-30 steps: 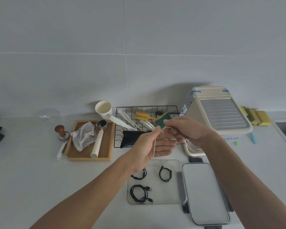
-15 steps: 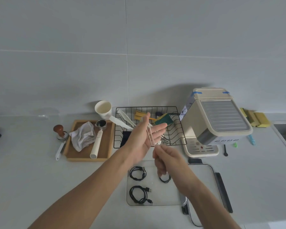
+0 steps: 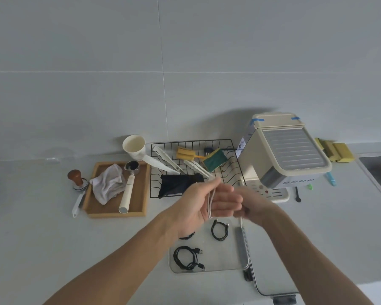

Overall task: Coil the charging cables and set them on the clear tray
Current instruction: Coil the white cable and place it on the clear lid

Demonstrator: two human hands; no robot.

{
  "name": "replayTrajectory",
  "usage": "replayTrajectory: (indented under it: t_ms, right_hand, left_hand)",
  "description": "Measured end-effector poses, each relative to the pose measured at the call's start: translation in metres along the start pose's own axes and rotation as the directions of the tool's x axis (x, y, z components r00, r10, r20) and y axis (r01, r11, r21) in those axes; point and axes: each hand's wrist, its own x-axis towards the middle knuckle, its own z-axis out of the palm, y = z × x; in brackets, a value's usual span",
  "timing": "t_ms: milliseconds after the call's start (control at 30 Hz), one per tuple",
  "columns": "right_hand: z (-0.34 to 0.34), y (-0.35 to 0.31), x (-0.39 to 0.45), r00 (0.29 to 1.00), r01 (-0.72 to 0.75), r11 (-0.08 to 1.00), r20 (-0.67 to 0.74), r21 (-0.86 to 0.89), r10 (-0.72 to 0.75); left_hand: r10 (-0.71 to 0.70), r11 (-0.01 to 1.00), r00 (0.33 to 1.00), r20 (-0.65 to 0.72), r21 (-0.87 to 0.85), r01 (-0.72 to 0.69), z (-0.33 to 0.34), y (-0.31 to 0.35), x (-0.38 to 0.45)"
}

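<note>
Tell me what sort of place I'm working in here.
Most likely a kitchen counter set up as a coffee corner: an espresso machine stands against the tiled wall, a wire dish rack holds a sponge, and a wooden tamper sits beside a portafilter.

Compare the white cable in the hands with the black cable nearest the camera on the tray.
The white cable is wound around the left hand, held in the air; the black cable lies on the clear tray, coiled, untouched. Colours differ. Both form loops.
</note>
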Motion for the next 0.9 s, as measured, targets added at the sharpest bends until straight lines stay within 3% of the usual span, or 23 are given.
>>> replayTrajectory:
  t_ms: [67, 167, 300, 400, 467, 533, 600, 633, 767, 900]
  right_hand:
    - [-0.005, -0.02, 0.003, 1.0, -0.025, 0.999, -0.011, -0.034, 0.024]
    - [0.008, -0.043, -0.004, 0.998, 0.01, 0.987, -0.056, -0.16, -0.019]
    - [0.046, -0.038, -0.026, 0.928, 0.121, 0.794, -0.217, -0.595, -0.304]
    - [0.066, -0.011, -0.035, 0.833, 0.187, 0.72, -0.28, -0.668, -0.477]
    - [0.075, 0.009, -0.039, 0.831, 0.253, 0.78, -0.285, -0.573, -0.479]
    - [0.084, 0.028, -0.044, 0.867, 0.291, 0.884, -0.289, -0.367, -0.405]
    - [0.086, 0.04, -0.05, 0.912, 0.3, 0.953, -0.284, -0.027, -0.295]
    - [0.084, 0.042, -0.051, 0.93, 0.3, 0.939, -0.271, 0.169, -0.248]
    - [0.069, 0.038, -0.049, 0.982, 0.182, 0.654, -0.167, 0.734, -0.085]
    - [0.063, 0.04, -0.044, 0.992, 0.122, 0.394, -0.097, 0.911, -0.084]
  left_hand:
    - [-0.049, 0.996, 0.998, -0.03, 0.076, 0.051, 0.0, -0.01, 0.001]
    - [-0.055, 0.987, 0.981, -0.188, 0.141, 0.082, -0.004, -0.018, 0.011]
    - [0.015, 0.987, 0.943, -0.333, 0.153, 0.038, -0.004, -0.019, 0.02]
    - [0.04, 0.981, 0.938, -0.343, 0.192, 0.028, -0.003, -0.012, 0.02]
    - [0.071, 0.995, 0.943, -0.326, 0.087, -0.045, -0.006, -0.004, 0.023]
    - [0.097, 0.983, 0.944, -0.316, -0.116, -0.139, -0.008, 0.002, 0.025]
    - [0.111, 0.956, 0.952, -0.287, -0.23, -0.181, -0.011, 0.004, 0.029]
    - [0.12, 0.943, 0.959, -0.257, -0.272, -0.191, -0.012, 0.004, 0.029]
    - [0.182, 0.897, 0.981, -0.07, -0.396, -0.195, -0.009, -0.002, 0.027]
    - [0.192, 0.872, 0.975, 0.112, -0.476, -0.117, -0.001, -0.007, 0.022]
